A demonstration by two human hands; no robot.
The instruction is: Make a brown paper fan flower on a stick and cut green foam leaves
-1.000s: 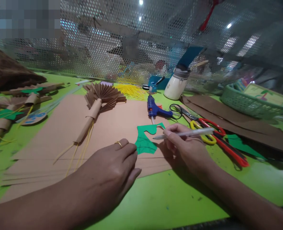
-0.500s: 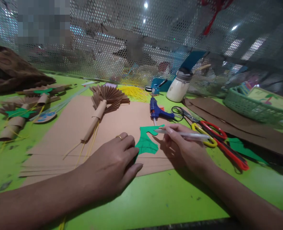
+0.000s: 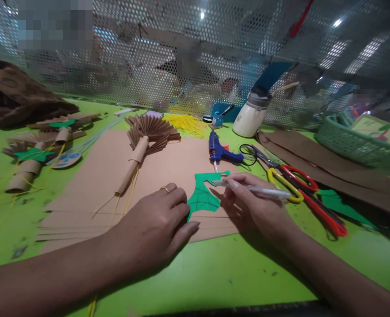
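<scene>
A green paper cut-out (image 3: pixel 202 196) with drawn lines lies on a stack of tan paper sheets (image 3: pixel 95 176). My left hand (image 3: pixel 155 224), with a ring on one finger, lies flat on the tan sheets and its fingertips press the cut-out's left edge. My right hand (image 3: pixel 252 207) grips a clear pen (image 3: pixel 254 189), whose tip rests at the cut-out's upper right part.
A brown paper fan on a rolled stick (image 3: pixel 142 141) lies on the tan sheets. Behind are a blue glue gun (image 3: pixel 217 152), scissors with red and yellow handles (image 3: pixel 290 180), a white jar (image 3: pixel 252 116), yellow strands (image 3: pixel 184 125) and a green basket (image 3: pixel 353 143). More paper fans (image 3: pixel 32 154) lie at the left.
The pen tip has moved slightly along the top of the green cut-out. The view has shifted a little; my left hand stays pressed on the cut-out.
</scene>
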